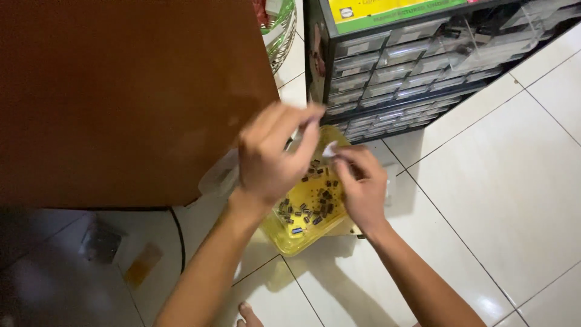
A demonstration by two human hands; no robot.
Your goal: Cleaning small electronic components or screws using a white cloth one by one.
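Note:
Both my hands hover over a yellow plastic tray on the white tiled floor. The tray holds several small dark electronic parts. My left hand and my right hand pinch a small clear plastic bag between their fingertips, just above the tray's far end. What is inside the bag is too small to tell.
A brown wooden panel fills the upper left. A black cabinet of many small clear drawers stands at the back right. White floor tiles spread to the right. A toe shows at the bottom edge.

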